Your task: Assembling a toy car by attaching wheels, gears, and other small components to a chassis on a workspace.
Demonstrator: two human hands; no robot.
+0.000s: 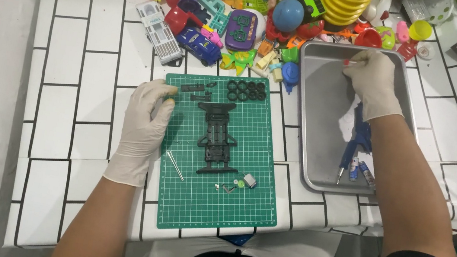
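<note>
**Gloved hands at a model-car kit: one on the mat, one in the tray**

The right hand, in a white glove, reaches into the grey metal tray and pinches a small red-tipped piece between fingertips near the tray's far rim; its grip is closed on that piece. Lower in the tray lie a blue screwdriver and two small batteries, close together.

The left hand, also gloved, rests flat on the left edge of the green cutting mat, fingers spread, its grip released and holding nothing. Its fingertips lie just beside some small black parts at the mat's far left corner.

In the mat's middle sits a black car chassis, lengthwise. Beyond it is a cluster of black tyres. A thin metal rod lies near the left hand, and tiny gears and a motor piece sit just below the chassis.

The white-tiled tabletop carries a heap of colourful plastic toys at its far side, well apart from the mat's near edge.
</note>
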